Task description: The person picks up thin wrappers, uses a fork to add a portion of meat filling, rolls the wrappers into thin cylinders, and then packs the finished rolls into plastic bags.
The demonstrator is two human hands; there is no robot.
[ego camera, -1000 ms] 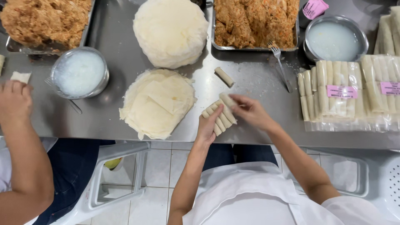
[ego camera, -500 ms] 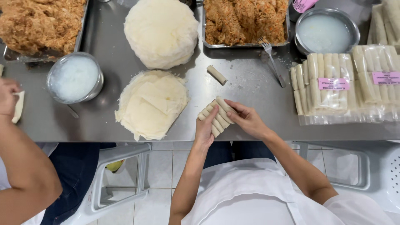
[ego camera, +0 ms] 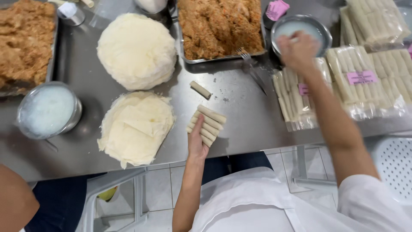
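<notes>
I am standing at a brushed steel tabletop [ego camera: 240, 116] that is catching the light, with a pale tiled floor [ego camera: 167, 189] showing below its near edge and a white perforated basket [ego camera: 392, 161] sitting low on my right. My left hand [ego camera: 197, 144] is lying palm down at the tabletop's near edge, fingers loosely curled against a small stack of wrapped rolls [ego camera: 207, 125], touching them rather than gripping; about five rolls are lying side by side there, and one more single roll [ego camera: 200, 90] is lying apart, a little farther in. My right hand [ego camera: 297, 50] is reaching far out, arm stretched across the bagged rolls, hovering at the rim of a steel bowl of white liquid [ego camera: 300, 29]; it is blurred, so I cannot tell how far its fingers are parted or whether it has hold of anything. I am counting two such bowls, the other bowl [ego camera: 48, 111] sitting at the far left, two trays of brownish filling [ego camera: 221, 26], the second tray [ego camera: 23, 43] lying at the left edge, two piles of pale round wrappers [ego camera: 136, 49], the nearer pile [ego camera: 135, 126] lying just left of my stack, and several clear bags of finished rolls [ego camera: 360, 81] with pink labels at the right. A fork [ego camera: 251, 64] is resting by the middle tray. Another person's arm [ego camera: 15, 202] is showing at the lower left
</notes>
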